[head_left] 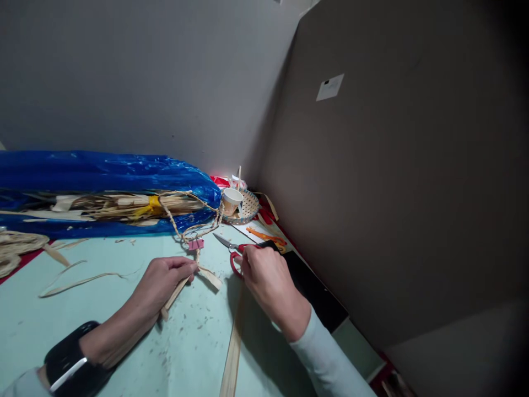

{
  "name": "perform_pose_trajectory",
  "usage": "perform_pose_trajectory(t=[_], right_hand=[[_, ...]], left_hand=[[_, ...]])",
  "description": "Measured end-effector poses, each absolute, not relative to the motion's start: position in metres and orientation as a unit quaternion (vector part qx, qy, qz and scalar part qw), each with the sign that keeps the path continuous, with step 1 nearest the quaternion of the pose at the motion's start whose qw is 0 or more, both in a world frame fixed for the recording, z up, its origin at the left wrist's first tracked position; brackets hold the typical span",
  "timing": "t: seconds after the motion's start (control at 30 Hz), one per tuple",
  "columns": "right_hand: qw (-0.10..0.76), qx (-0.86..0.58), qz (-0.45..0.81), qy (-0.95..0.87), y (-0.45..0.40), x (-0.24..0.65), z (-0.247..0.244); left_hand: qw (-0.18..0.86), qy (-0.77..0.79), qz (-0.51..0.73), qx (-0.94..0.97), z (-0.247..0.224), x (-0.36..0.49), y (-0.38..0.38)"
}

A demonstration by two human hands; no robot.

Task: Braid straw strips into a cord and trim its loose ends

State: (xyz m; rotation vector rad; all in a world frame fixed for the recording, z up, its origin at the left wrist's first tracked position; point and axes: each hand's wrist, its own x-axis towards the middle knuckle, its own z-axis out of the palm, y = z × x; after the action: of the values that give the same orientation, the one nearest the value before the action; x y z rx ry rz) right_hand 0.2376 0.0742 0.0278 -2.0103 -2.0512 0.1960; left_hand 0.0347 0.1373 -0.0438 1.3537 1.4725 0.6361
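Observation:
My left hand is closed in a pinch on the end of a braided straw cord, where loose flat strips stick out. Just above the pinch, a pink binder clip grips the cord. My right hand is closed over the red handles of a pair of scissors, whose blades point to the upper left. From under that hand a long, pale flat strip runs toward me; whether the fingers touch it is hidden.
Behind lies a blue plastic wrap around a straw bundle tied in yellow. A paper cup stands by a woven basket. Orange-handled scissors and a black flat object lie rightward. Coiled cord sits left.

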Motion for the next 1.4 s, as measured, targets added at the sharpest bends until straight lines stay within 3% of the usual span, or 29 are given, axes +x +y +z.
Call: perform_pose_trajectory(t=[0.2,0.57,0.9,1.4], right_hand=[[0.069,-0.683,0.048,-0.726,0.052,0.215,0.009],[0.193,-0.58,0.141,-0.779,0.066,0.221,0.028],[0.174,-0.585,0.168,-0.774,0.092,0.21,0.001],[0.147,-0.592,0.145,-0.779,0.095,0.205,0.003]], left_hand=[[0.503,0.605,0.262,0.559,-0.041,0.038,0.137],[0.495,0.576,0.276,0.589,-0.038,0.039,0.133],[0.507,0.546,0.284,0.604,-0.041,0.039,0.136],[0.532,0.545,0.314,0.567,-0.04,0.04,0.134]])
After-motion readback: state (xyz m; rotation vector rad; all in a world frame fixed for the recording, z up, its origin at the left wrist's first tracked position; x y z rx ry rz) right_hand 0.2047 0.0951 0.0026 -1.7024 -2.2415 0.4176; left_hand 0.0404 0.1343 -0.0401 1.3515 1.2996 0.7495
